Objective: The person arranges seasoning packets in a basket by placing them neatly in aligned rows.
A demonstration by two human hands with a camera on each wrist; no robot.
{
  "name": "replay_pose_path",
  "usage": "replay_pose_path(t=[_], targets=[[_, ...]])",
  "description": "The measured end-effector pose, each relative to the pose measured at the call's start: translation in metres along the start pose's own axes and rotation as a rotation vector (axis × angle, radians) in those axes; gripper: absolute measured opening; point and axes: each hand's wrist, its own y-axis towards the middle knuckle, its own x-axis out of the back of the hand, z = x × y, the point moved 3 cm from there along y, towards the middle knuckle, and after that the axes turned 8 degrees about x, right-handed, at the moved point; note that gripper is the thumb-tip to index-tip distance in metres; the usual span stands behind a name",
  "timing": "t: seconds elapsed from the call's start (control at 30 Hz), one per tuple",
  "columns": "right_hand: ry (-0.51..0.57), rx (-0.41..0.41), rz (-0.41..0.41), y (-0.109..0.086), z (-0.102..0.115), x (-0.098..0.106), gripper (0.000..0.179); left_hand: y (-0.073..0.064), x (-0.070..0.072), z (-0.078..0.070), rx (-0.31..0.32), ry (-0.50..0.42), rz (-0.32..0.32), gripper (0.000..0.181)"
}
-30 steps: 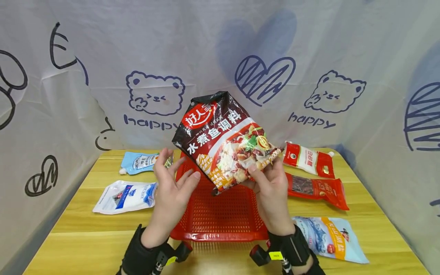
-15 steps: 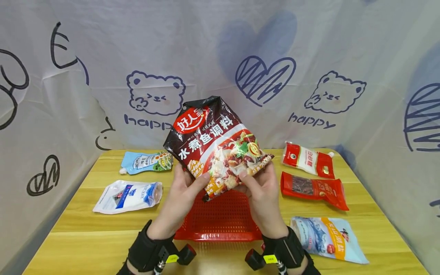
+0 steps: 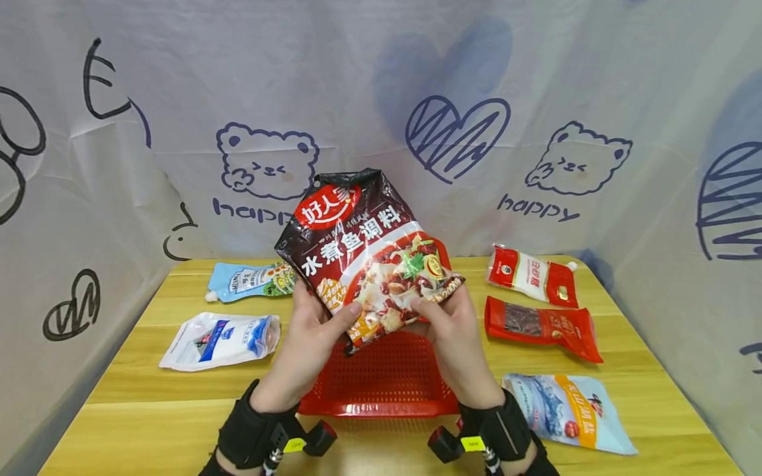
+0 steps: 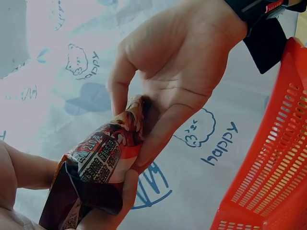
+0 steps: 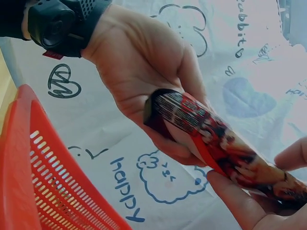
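Your left hand (image 3: 311, 342) and right hand (image 3: 457, 338) both pinched the boiled-fish seasoning packet (image 3: 372, 254) low, neither nearer; it hung above the red basket (image 3: 381, 409), long axis leaning up-left.

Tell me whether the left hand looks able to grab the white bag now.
Probably not yet: the left hand grips the dark packet. Once freed, it likely could, since nothing visible lies between it and the white bag.

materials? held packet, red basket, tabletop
Packet: probably glossy plastic film or laminate; creases, bright glints.
Red basket: likely moulded plastic, slightly shiny; regular perforations, smooth rim.
Tabletop: wood or wood-look laminate, satin; yellowish grain, soft reflections. Can't tell which.
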Motion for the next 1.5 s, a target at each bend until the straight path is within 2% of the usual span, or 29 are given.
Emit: replay_pose_path(t=[0.23,0.4,0.63,0.77,0.87,1.17,1.3,1.5], targets=[[0.017,-0.021,-0.001,0.006,0.007,0.007,0.05,-0.003,0.007,-0.01,0.03,0.063,-0.007,0.077],[-0.04,0.0,0.018,0.009,0.012,0.017,0.055,-0.005,0.013,-0.015,0.056,0.137,-0.002,0.075],[-0.166,0.007,0.105,0.013,0.015,0.027,0.061,-0.006,0.015,-0.019,0.045,0.261,0.043,0.084],[-0.237,-0.014,0.157,0.014,0.017,0.032,0.068,-0.007,0.015,-0.021,0.054,0.361,0.045,0.084],[-0.266,-0.026,0.182,0.015,0.018,0.034,0.069,-0.008,0.016,-0.02,0.051,0.434,0.049,0.084],[-0.336,-0.049,0.261,0.017,0.019,0.036,0.064,-0.007,0.019,-0.018,0.028,0.559,0.063,0.084],[-0.385,-0.042,0.258,0.017,0.017,0.038,0.062,-0.007,0.02,-0.018,0.023,0.581,0.069,0.083],[-0.424,-0.037,0.209,0.017,0.013,0.039,0.053,-0.007,0.02,-0.016,0.034,0.606,0.076,0.083]])
